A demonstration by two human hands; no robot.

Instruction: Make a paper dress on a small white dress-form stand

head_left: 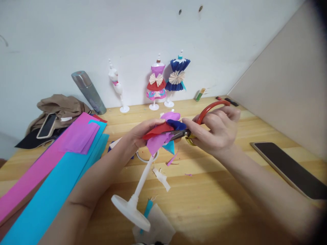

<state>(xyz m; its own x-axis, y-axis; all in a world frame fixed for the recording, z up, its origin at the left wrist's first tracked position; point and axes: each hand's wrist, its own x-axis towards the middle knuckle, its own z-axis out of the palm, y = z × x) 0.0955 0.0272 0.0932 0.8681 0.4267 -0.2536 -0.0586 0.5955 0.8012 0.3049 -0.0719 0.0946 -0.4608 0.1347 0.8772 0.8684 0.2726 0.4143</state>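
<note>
My left hand [139, 134] is closed around a small white mannequin stand [133, 204] tilted toward me, dressed in red, purple and blue crepe paper [160, 132]. My right hand [217, 131] grips red-handled scissors [209, 109], whose blades reach into the paper at the dress. A turquoise scrap [169, 147] hangs below the paper dress.
Long pink, purple and turquoise paper sheets [51, 170] lie at the left. Three mannequins [156, 83] stand at the wall, two dressed. A grey bottle [88, 92], brown cloth with a phone [47, 125], another phone [291, 168] at right, tape roll [146, 157], paper scraps [161, 177].
</note>
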